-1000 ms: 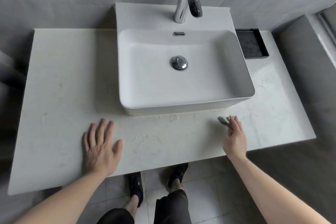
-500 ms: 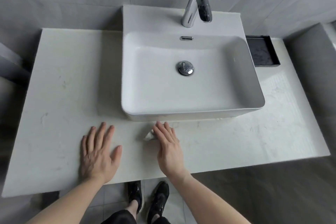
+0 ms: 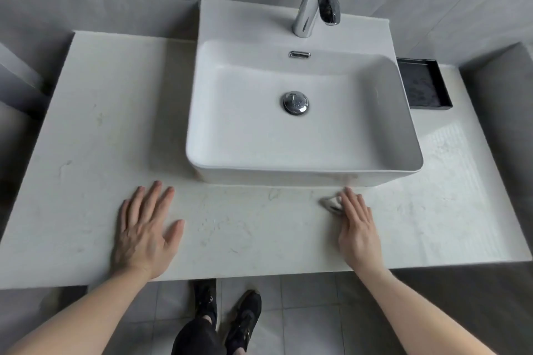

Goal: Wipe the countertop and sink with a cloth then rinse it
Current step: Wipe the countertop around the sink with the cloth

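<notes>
Two hands are down on the countertop (image 3: pixel 86 130), and each has its own job as I read it. My left hand (image 3: pixel 144 228) lies flat with the fingers spread and straight, holding nothing; I judge it is there as a brace, taking my weight while I lean over the front strip of stone. My right hand (image 3: pixel 356 225) lies flat as well, fingers straight and close together, pressing the cloth (image 3: pixel 330 203) onto the surface rather than gripping it. That flat press suits wiping: it spreads the load across the rag so more of it drags on the stone.

Most of the cloth is hidden beneath the fingers; only a small crumpled grey edge shows, poking out on the thumb side near the fingertips. It sits on the front strip, just in front of the sink (image 3: pixel 302 176) wall, towards the basin's right corner, near it but apart from it as far as I can see.

I judge the bowl itself is not yet wiped, and the tap (image 3: pixel 311 6) stands dry, so rinsing is some way off.
</notes>
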`<move>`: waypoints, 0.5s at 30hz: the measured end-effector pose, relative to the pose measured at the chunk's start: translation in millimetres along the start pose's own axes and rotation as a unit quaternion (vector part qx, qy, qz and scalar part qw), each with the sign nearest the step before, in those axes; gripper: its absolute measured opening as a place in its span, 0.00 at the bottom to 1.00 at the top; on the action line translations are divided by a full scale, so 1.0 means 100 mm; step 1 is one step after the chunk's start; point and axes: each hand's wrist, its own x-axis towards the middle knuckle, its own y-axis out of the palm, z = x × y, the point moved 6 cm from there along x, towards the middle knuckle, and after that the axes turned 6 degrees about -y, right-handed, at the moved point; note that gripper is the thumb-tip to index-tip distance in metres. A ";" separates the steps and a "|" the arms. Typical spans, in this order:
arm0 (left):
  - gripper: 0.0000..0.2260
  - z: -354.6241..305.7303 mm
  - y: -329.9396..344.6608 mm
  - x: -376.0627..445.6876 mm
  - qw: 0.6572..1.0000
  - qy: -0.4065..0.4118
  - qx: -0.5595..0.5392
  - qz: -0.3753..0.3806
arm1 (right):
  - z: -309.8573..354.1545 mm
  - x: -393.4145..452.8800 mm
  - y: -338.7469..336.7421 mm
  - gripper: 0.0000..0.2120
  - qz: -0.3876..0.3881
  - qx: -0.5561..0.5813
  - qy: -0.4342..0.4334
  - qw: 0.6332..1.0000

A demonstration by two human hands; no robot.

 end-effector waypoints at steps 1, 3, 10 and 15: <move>0.33 0.00 0.00 0.00 1.000 0.000 -0.002 0.001 | -0.22 -0.02 -0.14 0.29 -0.024 0.009 0.068 0.997; 0.33 0.01 0.00 0.01 1.000 0.000 0.001 0.000 | -0.47 -0.06 -0.34 0.24 -0.073 0.046 0.199 0.976; 0.33 -0.01 -0.02 -0.02 1.000 0.000 -0.004 -0.010 | 1.00 0.01 0.18 0.31 -0.058 0.185 -0.020 0.981; 0.33 0.00 -0.01 -0.02 1.000 0.000 -0.001 -0.018 | 1.99 0.09 0.97 0.28 0.086 0.104 -0.188 0.973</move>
